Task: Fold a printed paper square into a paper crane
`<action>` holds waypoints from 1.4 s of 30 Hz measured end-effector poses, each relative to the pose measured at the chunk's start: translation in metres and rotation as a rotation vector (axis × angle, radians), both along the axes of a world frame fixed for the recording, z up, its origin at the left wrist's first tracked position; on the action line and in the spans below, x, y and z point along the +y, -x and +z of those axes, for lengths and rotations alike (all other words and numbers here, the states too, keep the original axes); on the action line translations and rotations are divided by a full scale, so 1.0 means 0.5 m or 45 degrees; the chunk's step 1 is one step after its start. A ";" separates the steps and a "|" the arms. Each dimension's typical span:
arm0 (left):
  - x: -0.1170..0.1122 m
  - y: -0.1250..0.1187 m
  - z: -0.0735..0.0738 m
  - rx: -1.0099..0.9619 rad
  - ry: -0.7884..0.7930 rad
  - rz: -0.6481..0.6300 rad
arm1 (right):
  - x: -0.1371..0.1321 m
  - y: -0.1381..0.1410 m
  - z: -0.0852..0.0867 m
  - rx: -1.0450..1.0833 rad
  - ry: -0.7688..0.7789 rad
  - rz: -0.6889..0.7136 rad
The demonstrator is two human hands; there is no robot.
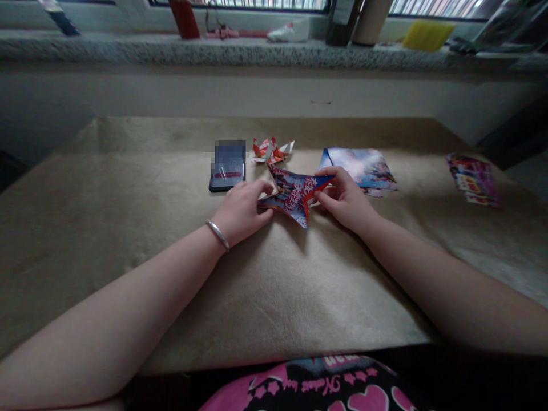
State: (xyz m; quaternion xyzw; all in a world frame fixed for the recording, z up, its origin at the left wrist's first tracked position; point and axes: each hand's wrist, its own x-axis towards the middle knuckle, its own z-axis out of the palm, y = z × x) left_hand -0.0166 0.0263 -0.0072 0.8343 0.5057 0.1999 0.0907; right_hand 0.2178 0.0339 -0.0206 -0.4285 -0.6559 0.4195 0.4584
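Note:
A folded piece of printed paper (296,195), blue and red with white lettering, sits between both hands just above the tan table covering (128,217). My left hand (242,212), with a silver bangle on its wrist, pinches the paper's left side with closed fingers. On the right side, my right hand (345,198) grips the paper's pointed flap between thumb and fingers. A finished small folded paper figure (272,150), red and white, lies just behind the paper.
A dark phone (228,166) lies left of the folded figure. Printed sheets (363,166) lie behind my right hand, and more printed paper (473,178) sits far right. A stone window ledge (257,52) with assorted items runs along the back.

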 end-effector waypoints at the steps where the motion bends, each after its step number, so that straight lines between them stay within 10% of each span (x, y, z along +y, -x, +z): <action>1: 0.000 0.000 0.000 0.022 0.003 0.030 | 0.000 0.000 0.000 0.011 0.011 -0.007; 10: 0.002 0.000 -0.003 -0.114 -0.016 0.027 | 0.006 -0.002 -0.004 0.074 0.098 -0.121; 20: 0.007 -0.005 -0.005 -0.822 0.185 0.120 | 0.010 -0.005 -0.010 0.139 0.159 -0.021; 32: 0.010 -0.013 -0.024 -1.326 0.537 -0.143 | 0.002 0.001 0.003 0.162 0.210 0.084; 42: -0.007 -0.030 -0.007 -1.279 0.518 -0.056 | -0.006 0.014 0.007 0.135 0.265 0.045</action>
